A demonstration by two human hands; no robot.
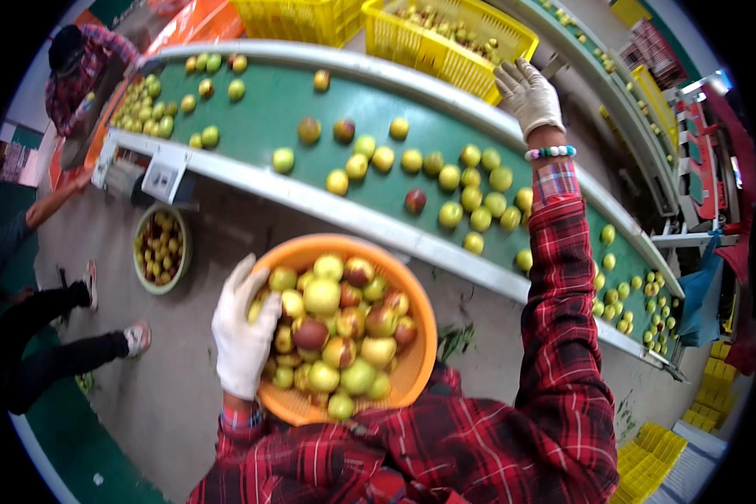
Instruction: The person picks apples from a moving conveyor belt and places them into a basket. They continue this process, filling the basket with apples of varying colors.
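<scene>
My left hand (pixel 245 328), in a white glove, grips the left rim of an orange plastic basket (pixel 428 336). Its thumb lies inside, against the fruit. Green and reddish-brown jujubes (pixel 340 323) fill the basket, which is close in front of my body. My right arm reaches across the green conveyor belt (pixel 252 134). At its end my right hand (pixel 529 97), gloved and with fingers stretched out, is beside the corner of a yellow crate (pixel 420 55) partly filled with jujubes. Nothing shows in that hand. Loose jujubes (pixel 479 193) lie scattered along the belt.
Metal rails (pixel 328 202) edge the belt. A pale bucket of browner jujubes (pixel 161 252) stands on the floor at left. Other people (pixel 80 76) are at the left end. Beyond the crates runs a second conveyor (pixel 601 92); yellow crates (pixel 647 462) stand at lower right.
</scene>
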